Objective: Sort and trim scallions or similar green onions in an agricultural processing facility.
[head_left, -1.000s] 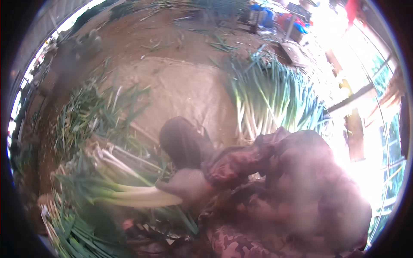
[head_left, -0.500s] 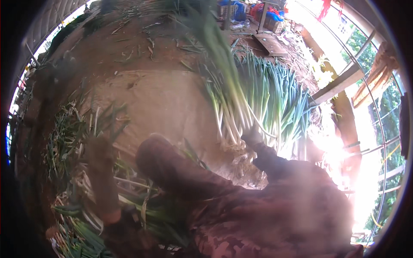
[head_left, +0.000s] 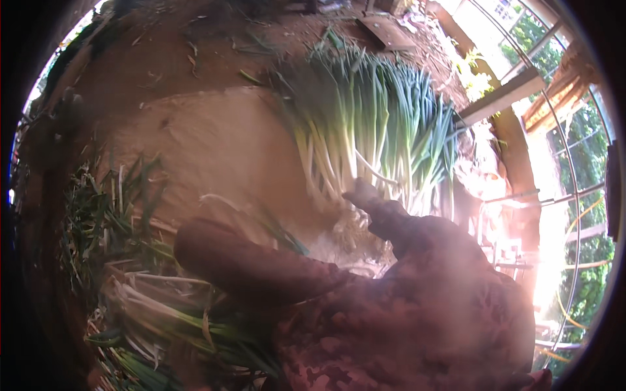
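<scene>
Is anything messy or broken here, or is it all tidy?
Nothing looks broken. It is messy, though: loose green leaf trimmings lie scattered on the dirt floor at the left, apart from the neat bundle of green onions that the right hand touches. The blurred left hand hides its grip.

I work over bare brown earth floor [head_left: 163,72]. A pale sheet [head_left: 222,156] lies spread on it. A big heap of spring onions [head_left: 372,124] rests ahead, more cut onions [head_left: 163,313] and green trimmings [head_left: 111,208] lie left.
</scene>
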`<state>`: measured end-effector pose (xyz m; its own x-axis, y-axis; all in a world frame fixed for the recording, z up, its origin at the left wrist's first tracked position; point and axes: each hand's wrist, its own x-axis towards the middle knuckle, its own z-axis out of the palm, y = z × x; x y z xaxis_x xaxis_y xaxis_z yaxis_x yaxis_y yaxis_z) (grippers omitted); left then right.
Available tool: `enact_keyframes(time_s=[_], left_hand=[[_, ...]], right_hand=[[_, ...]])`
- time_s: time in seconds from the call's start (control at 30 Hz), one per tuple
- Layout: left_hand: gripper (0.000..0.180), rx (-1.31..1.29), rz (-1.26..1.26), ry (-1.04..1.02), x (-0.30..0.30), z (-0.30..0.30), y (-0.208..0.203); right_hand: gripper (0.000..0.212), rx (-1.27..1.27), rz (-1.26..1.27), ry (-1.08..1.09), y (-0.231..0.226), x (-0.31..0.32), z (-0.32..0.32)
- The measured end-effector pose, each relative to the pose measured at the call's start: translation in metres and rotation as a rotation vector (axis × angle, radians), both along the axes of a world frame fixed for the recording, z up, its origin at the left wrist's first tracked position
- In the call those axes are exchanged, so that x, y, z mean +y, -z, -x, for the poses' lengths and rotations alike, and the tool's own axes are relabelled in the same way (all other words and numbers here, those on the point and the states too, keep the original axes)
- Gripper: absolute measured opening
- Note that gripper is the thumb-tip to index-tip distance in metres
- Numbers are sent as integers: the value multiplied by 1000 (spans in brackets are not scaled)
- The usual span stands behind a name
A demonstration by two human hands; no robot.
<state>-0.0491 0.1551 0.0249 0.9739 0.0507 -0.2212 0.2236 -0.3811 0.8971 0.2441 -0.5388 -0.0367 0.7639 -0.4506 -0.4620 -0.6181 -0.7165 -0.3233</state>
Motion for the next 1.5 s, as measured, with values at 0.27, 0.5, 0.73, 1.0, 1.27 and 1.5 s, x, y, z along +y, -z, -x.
enact_keyframes(time_s=[0.27,0.5,0.73,1.0,1.27,1.5], left_hand=[[50,126,527,-724,-59,-13,-36],[51,148,325,-671,-76,-11,-43],[46,-166,547,-601,-3,93,21],[38,18,-474,-868,-40,21,40],[41,157,-152,-1076,-47,-29,42],[32,12,-132,-940,-34,12,24]], right_hand=[[41,122,458,-60,48,-70,4],[18,-179,272,-440,65,-34,1],[48,-160,33,-345,95,48,0],[23,-818,-822,-446,-44,168,-103],[32,-349,-655,-1469,-142,462,12],[51,-165,-286,-1323,-71,551,83]])
